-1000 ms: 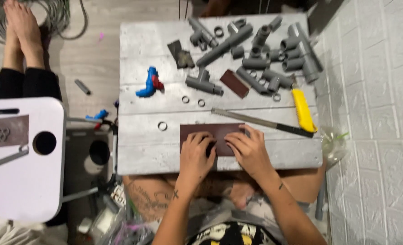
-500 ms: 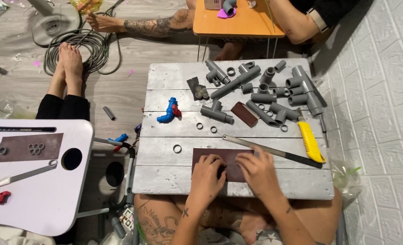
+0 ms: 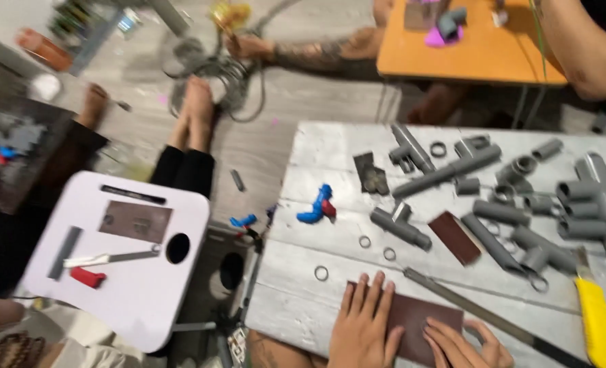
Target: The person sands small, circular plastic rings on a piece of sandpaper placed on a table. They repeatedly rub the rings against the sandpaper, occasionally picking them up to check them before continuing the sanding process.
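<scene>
Both hands lie open: left hand (image 3: 363, 324) flat on brown sandpaper sheet (image 3: 412, 320), right hand (image 3: 463, 344) fingers pressing its edge.

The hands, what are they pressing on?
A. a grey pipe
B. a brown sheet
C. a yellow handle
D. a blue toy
B: the left hand lies flat on the brown sheet on the table, and the right hand rests on the sheet's near right corner.
</scene>
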